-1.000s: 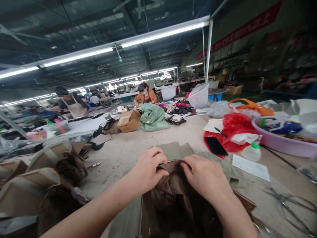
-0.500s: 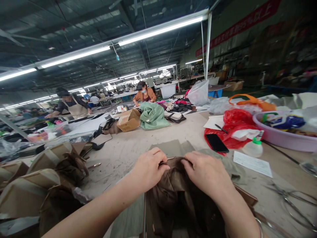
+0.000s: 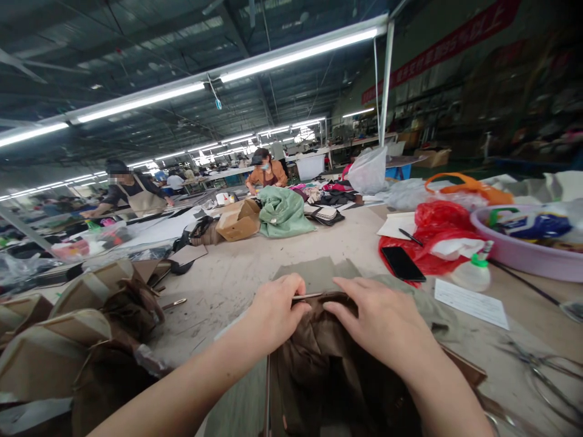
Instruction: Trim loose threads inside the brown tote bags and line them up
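A dark brown cloth bag (image 3: 328,370) lies in front of me, its creased fabric facing up. My left hand (image 3: 280,306) pinches the far edge of it between thumb and fingers, where a thin pale strip shows. At the same edge, further right, my right hand (image 3: 380,309) has its thumb and fingers spread apart, close to the cloth and not closed on it. Flat grey-green pieces (image 3: 316,271) lie under and beyond the bag.
Several tan and brown bag parts (image 3: 54,346) stand at the left. To the right are a phone (image 3: 403,263), a red plastic bag (image 3: 439,221), a bottle (image 3: 473,273), scissors (image 3: 535,361) and a lilac basin (image 3: 523,255). Two people work across the table (image 3: 232,261).
My right thumb and fingers have parted and loosened from the bag's edge, the thumb shifting slightly left. My left hand keeps its pinch.
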Motion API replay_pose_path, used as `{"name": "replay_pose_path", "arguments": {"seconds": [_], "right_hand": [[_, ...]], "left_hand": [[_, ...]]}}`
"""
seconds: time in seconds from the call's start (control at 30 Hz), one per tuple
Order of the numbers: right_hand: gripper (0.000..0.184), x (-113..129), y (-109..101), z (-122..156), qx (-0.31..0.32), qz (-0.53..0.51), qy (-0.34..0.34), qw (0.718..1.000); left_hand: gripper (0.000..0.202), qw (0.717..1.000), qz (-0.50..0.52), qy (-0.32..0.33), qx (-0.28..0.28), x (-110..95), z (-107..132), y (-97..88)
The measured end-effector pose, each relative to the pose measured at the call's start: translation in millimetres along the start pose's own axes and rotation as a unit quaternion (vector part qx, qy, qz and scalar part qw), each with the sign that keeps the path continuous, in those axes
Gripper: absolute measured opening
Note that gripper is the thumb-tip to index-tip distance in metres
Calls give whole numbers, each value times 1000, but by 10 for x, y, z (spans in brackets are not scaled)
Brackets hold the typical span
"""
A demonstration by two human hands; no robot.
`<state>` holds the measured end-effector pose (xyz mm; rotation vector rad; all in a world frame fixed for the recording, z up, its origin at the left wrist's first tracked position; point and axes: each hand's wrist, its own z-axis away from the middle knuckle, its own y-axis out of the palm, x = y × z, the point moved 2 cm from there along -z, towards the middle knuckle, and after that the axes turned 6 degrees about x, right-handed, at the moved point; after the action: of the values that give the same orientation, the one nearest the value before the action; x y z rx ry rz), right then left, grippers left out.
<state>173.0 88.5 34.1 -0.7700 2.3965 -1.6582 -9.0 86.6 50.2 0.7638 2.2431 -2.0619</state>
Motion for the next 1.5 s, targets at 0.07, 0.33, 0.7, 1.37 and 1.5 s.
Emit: {"name": "replay_pose_path", "arguments": {"seconds": [0.07, 0.33, 0.7, 1.37, 1.5], "right_hand": [[29, 92, 24, -18, 2, 17, -8, 1000], [18, 198, 98, -69, 24, 17, -31, 999], [20, 127, 122, -112, 28, 4, -26, 999], [21, 121, 117, -119, 27, 8, -18, 999], [17, 116, 94, -113, 36, -7, -32, 999]], "left_hand": [[14, 1000, -1, -5, -3, 18, 9, -5], [16, 999, -28, 22, -39, 98, 148, -89], [12, 993, -46, 92, -51, 88, 112, -52], [24, 996, -83, 32, -17, 75, 35, -2], [23, 995, -98, 34, -16, 62, 32, 4]]}}
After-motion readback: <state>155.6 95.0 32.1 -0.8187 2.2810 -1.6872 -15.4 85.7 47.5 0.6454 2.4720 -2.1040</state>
